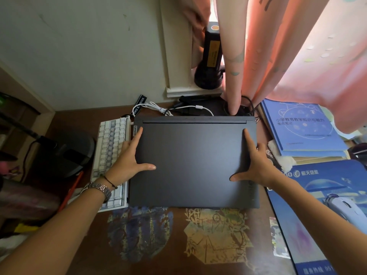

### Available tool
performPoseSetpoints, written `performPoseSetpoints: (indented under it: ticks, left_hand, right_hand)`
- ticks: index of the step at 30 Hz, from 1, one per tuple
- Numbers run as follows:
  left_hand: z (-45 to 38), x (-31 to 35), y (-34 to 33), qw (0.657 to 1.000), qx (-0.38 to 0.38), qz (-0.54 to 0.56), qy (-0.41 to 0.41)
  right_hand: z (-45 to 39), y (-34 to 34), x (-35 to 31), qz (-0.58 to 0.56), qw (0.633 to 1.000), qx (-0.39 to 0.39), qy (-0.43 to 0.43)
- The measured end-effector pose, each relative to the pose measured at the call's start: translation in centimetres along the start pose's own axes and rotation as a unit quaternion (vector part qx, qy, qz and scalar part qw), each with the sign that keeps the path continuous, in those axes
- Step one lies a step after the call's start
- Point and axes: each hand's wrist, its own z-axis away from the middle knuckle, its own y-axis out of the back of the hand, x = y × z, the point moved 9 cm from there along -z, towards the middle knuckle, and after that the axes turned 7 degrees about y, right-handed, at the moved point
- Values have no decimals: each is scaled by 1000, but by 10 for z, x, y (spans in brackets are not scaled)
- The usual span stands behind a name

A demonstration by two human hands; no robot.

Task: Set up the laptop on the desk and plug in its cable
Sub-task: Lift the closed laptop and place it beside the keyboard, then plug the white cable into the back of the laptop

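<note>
A dark grey laptop (192, 163) lies closed and flat in the middle of the brown desk (174, 261). My left hand (129, 157) grips its left edge, thumb and forefinger spread on the lid. My right hand (256, 163) holds the right edge the same way. Behind the laptop lie a white cable (158, 108) and black cables (186, 108), tangled near the wall; their plugs are hard to tell apart.
A white keyboard (111, 147) lies just left of the laptop, partly under my left wrist. Blue books (303, 130) and a blue mouse pad (321, 215) with a white mouse (345, 209) fill the right side. A pink curtain (288, 48) hangs behind, and a black torch (210, 56) stands on the sill.
</note>
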Motion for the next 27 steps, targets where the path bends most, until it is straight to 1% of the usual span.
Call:
performPoseSetpoints:
  ticks: [5,10,13,15,16,18,21,24,27]
  left_hand:
    - [1,1,0,999,-4,-32,19]
    - [2,9,2,992,-24,-116,47]
    - [3,17,10,972,-45,-222,59]
    - [2,26,24,942,-31,-329,55]
    - [2,33,31,928,-19,-369,47]
    - [3,50,43,914,5,-405,23]
    - [6,80,58,910,49,-410,-21]
    - [2,111,70,903,88,-416,-63]
    - [-7,136,77,910,109,-388,-96]
  right_hand:
    - [2,-1,-2,-8,1000,-15,-7]
    - [3,1,-7,4,999,-39,-19]
    - [1,8,-9,69,991,-112,-37]
    - [-3,27,-10,161,975,-151,-41]
    - [-6,41,-14,214,965,-150,-36]
    - [-13,72,-34,295,949,-107,-4]
    - [-23,104,-69,346,935,-32,66]
    - [-30,120,-98,339,932,24,129]
    - [-37,129,-118,292,938,59,175]
